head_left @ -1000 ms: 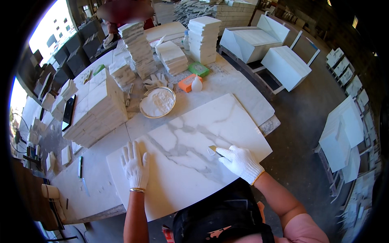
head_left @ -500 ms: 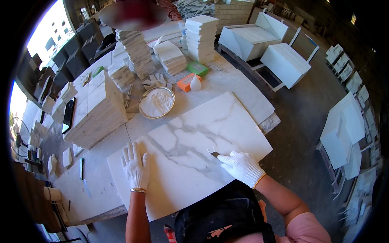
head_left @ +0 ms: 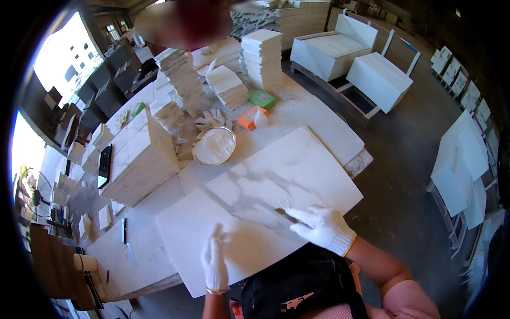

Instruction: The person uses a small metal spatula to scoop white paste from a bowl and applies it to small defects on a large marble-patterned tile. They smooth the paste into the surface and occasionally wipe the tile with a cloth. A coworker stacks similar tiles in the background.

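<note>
A large white marble slab (head_left: 186, 220) with grey veins lies on the worktable in front of me. My right hand (head_left: 329, 231), in a white knitted glove, is closed round a small dark-bladed scraper (head_left: 287, 215), its blade close to the slab's surface by a grey vein. Whether the blade touches the stone I cannot tell. Over the slab's near left part is my left hand (head_left: 215, 260), gloved too, turned on edge with its fingers extended and slightly blurred. It holds nothing.
Beyond the slab stand a metal-rimmed bowl (head_left: 215, 164) of white powder, an orange box (head_left: 247, 119), a white squeeze bulb (head_left: 261, 119) and a green box (head_left: 262, 99). Tile stacks (head_left: 141, 159) flank them. A phone (head_left: 105, 166) rests at left. A person (head_left: 183, 24) is across the table.
My left hand has moved right and nearer to me, turning from flat on the slab onto its edge. My right hand still grips the scraper near the same vein. The view has shifted slightly.
</note>
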A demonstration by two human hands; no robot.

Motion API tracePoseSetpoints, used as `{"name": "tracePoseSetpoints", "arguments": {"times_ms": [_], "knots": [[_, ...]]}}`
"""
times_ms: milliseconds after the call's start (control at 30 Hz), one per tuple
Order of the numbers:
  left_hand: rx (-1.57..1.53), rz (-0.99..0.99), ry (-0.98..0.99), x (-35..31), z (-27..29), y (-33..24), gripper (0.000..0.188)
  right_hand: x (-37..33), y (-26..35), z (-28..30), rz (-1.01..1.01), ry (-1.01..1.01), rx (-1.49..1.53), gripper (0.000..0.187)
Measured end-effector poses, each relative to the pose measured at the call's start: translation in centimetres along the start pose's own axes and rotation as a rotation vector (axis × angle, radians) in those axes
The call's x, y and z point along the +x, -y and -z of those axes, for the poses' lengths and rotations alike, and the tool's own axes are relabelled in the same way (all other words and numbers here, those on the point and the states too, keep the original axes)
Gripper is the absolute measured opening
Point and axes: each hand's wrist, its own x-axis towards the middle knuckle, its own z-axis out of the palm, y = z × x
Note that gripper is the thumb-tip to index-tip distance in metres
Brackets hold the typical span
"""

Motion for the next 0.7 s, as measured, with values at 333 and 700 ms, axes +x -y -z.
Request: {"name": "tracePoseSetpoints", "arguments": {"times_ms": [333,700], "knots": [[-0.509,0.350,0.332,-0.6,-2.0,-0.7,0.071,2.4,7.4,-5.4,0.243,0.230,0.154,0.055],[-0.621,0.315,-0.094,1.9,4.7,3.0,0.076,19.2,-11.2,-3.9,-0.246,-0.304,0.404,0.051]]}}
